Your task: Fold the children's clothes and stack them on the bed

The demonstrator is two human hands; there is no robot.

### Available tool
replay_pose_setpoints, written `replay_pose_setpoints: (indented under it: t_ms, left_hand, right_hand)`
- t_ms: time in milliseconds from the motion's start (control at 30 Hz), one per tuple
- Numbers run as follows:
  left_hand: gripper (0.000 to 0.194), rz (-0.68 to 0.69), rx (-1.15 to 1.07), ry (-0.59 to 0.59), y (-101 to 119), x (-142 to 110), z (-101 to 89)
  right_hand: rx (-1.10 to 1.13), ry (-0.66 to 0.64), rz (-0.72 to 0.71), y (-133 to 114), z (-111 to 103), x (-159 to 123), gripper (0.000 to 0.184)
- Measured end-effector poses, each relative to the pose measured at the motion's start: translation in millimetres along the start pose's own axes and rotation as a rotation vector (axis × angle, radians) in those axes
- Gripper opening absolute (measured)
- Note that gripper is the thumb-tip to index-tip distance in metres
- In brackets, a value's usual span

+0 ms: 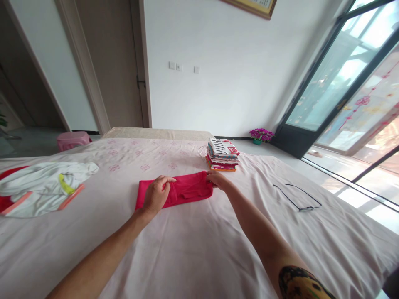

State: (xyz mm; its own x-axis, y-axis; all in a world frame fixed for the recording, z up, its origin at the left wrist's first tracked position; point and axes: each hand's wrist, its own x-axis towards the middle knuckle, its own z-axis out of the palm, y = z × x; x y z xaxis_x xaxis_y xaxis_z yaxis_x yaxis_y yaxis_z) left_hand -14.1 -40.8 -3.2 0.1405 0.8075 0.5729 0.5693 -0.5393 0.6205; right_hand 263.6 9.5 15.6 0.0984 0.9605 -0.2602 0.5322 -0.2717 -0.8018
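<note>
A red garment (187, 189), folded into a long narrow strip, lies on the pale pink bedsheet (199, 241) in the middle of the view. My left hand (156, 194) rests on its left half, fingers curled and pressing the cloth down. My right hand (219, 180) pinches the strip's right end, fingers closed on the fabric. Just beyond that hand stands a stack of folded clothes (222, 155), a white piece with dark lettering on top.
A heap of unfolded white, red and yellow clothing (43, 187) lies at the left. A pair of glasses (297, 197) sits on the sheet at the right. A pink stool (72, 140), a door and glass doors stand beyond the bed.
</note>
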Motion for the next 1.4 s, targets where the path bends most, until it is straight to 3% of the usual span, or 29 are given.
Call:
replay_pose_setpoints:
  t_ms: [133,200,267,467,600,733,833,900,1067,1233,1400]
  left_hand:
    - [0.028,-0.171,-0.067,-0.028,-4.4,30.5,15.9]
    - [0.031,-0.205,-0.064,-0.112,-4.1,45.2,29.5]
    - [0.034,-0.203,-0.043,-0.21,-1.5,57.2,46.9]
    - [0.046,-0.056,0.036,-0.393,10.5,80.8,102.1]
    - [0.054,0.061,0.144,-0.489,17.1,96.9,121.5]
    - [0.035,0.152,0.224,-0.552,24.1,110.4,128.7]
    - [0.017,0.143,0.272,-0.547,24.3,113.7,132.0]
    - [0.018,0.112,0.293,-0.509,19.8,112.9,132.6]
    - [0.019,0.067,0.281,-0.439,2.3,106.2,130.0]
    - [0.012,0.098,0.238,-0.431,1.0,102.2,134.0]
    - [0.027,0.086,0.241,-0.383,2.3,104.1,136.0]
  right_hand:
    - [-0.059,-0.04,-0.188,-0.1,13.8,-1.2,0.027]
    - [-0.074,-0.079,-0.303,1.6,20.2,-4.7,0.032]
    - [0.002,-0.106,-0.317,4.6,24.4,-9.3,0.035]
    - [0.377,-0.064,-0.199,18.2,26.3,-21.5,0.025]
    - [0.49,-0.098,-0.195,23.9,28.3,-25.4,0.015]
    - [0.578,-0.11,-0.245,27.6,30.8,-30.7,0.017]
    - [0.603,-0.111,-0.349,34.9,30.0,-39.3,0.022]
    - [0.523,-0.05,-0.439,43.0,28.1,-47.0,0.025]
    - [0.059,0.145,-0.644,63.0,23.9,-63.2,0.035]
    - [-0.111,0.19,-0.688,65.9,23.1,-64.8,0.041]
    - [-0.243,0.249,-0.705,61.9,19.2,-68.0,0.041]
